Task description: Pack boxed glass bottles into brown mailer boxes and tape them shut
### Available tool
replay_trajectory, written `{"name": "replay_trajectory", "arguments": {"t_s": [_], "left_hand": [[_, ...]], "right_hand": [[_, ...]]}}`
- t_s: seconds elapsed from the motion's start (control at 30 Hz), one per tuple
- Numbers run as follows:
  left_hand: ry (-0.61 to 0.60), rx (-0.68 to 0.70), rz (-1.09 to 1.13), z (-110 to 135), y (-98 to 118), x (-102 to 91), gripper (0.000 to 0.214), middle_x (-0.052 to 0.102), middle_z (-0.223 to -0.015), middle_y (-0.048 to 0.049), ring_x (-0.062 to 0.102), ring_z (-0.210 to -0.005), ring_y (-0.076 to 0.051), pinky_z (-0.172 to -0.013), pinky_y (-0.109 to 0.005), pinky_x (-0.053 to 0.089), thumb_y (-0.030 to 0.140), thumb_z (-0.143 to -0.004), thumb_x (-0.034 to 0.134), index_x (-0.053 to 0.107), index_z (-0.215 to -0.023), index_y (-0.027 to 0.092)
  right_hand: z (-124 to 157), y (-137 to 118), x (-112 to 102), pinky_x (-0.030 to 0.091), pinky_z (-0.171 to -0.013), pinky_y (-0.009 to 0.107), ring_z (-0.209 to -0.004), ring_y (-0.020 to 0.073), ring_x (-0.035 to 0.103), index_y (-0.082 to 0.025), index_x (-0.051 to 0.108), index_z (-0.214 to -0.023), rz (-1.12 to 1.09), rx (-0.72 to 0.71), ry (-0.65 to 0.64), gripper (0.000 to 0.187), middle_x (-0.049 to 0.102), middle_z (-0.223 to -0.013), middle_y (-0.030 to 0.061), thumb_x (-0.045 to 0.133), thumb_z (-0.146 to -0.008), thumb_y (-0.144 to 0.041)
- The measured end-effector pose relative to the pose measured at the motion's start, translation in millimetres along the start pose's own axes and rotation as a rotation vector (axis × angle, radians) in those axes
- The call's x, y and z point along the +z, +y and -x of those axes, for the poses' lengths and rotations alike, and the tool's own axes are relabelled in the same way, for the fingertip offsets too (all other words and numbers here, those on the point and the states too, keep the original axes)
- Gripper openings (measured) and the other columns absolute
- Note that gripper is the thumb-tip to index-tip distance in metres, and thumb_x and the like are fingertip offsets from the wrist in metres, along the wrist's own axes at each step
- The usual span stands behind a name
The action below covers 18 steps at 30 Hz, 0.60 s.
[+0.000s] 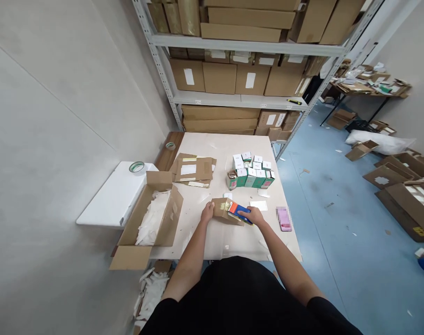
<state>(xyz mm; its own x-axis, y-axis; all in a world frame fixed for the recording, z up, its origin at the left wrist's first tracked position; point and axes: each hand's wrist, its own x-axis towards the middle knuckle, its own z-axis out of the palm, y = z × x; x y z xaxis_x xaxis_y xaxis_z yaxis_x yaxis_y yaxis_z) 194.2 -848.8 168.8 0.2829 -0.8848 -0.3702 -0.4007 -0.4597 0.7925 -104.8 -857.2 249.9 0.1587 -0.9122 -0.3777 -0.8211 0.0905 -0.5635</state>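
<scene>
Carton [219,207] and blue box [244,213] are over the table's [215,242] near half, about midway between its side edges. The left hand's [207,211] grip is closed on the carton's left end; the right hand's [254,215] is closed around the blue box, at the carton's right end. Green boxes [251,178] stand farther back, toward the right edge.

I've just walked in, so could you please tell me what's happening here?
A person holds a small cardboard box in the left hand; the right hand grips a blue-and-orange packet at the box's right end. Green-and-white boxes stand farther back on the table; an open carton of white material sits left.
</scene>
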Motion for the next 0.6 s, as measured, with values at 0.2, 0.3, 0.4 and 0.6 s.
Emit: {"name": "replay_trajectory", "arguments": {"t_s": [0.2, 0.3, 0.4, 0.6], "left_hand": [[0.091, -0.090, 0.013, 2, -1, -25.7, 0.055, 0.065, -0.144, -0.0124, 0.061, -0.133, -0.027, -0.109, -0.034, 0.046, 0.054, -0.104, 0.041, 0.056, -0.145, 0.021], [0.016, -0.020, 0.031, 5, 0, -27.2, 0.061, 0.061, -0.151, -0.0097, 0.057, -0.137, -0.028, -0.112, -0.035, 0.044, 0.062, -0.101, 0.045, 0.057, -0.146, 0.024], [-0.091, -0.021, 0.022, 3, -6, -26.0, 0.065, 0.059, -0.152, -0.0077, 0.055, -0.139, -0.032, -0.114, -0.041, 0.042, 0.067, -0.099, 0.046, 0.054, -0.150, 0.028], [-0.165, -0.121, 0.045, 16, -27, 0.0, 0.064, 0.065, -0.144, -0.0138, 0.060, -0.135, -0.034, -0.110, -0.043, 0.047, 0.062, -0.102, 0.039, 0.058, -0.146, 0.020]], "right_hand": [[-24, -71, 18, 0.043, -0.064, 0.025, -0.093, 0.0249, 0.073, -0.022, 0.075, -0.092, 0.192, 0.032, -0.104, 0.061, 0.078, -0.096, 0.0095, 0.063, -0.082, -0.081], [-29, -93, 25, 0.046, -0.068, 0.027, -0.098, 0.0267, 0.074, -0.021, 0.076, -0.099, 0.247, 0.030, -0.118, 0.064, 0.079, -0.102, 0.0117, 0.061, -0.084, -0.081], [-31, -110, 32, 0.049, -0.073, 0.028, -0.103, 0.0277, 0.073, -0.020, 0.076, -0.104, 0.301, 0.027, -0.116, 0.065, 0.079, -0.108, 0.0135, 0.060, -0.084, -0.080], [-31, -112, 35, 0.052, -0.080, 0.030, -0.107, 0.0287, 0.073, -0.018, 0.076, -0.109, 0.395, 0.013, -0.177, 0.058, 0.077, -0.116, 0.0141, 0.067, -0.083, -0.070]]}}
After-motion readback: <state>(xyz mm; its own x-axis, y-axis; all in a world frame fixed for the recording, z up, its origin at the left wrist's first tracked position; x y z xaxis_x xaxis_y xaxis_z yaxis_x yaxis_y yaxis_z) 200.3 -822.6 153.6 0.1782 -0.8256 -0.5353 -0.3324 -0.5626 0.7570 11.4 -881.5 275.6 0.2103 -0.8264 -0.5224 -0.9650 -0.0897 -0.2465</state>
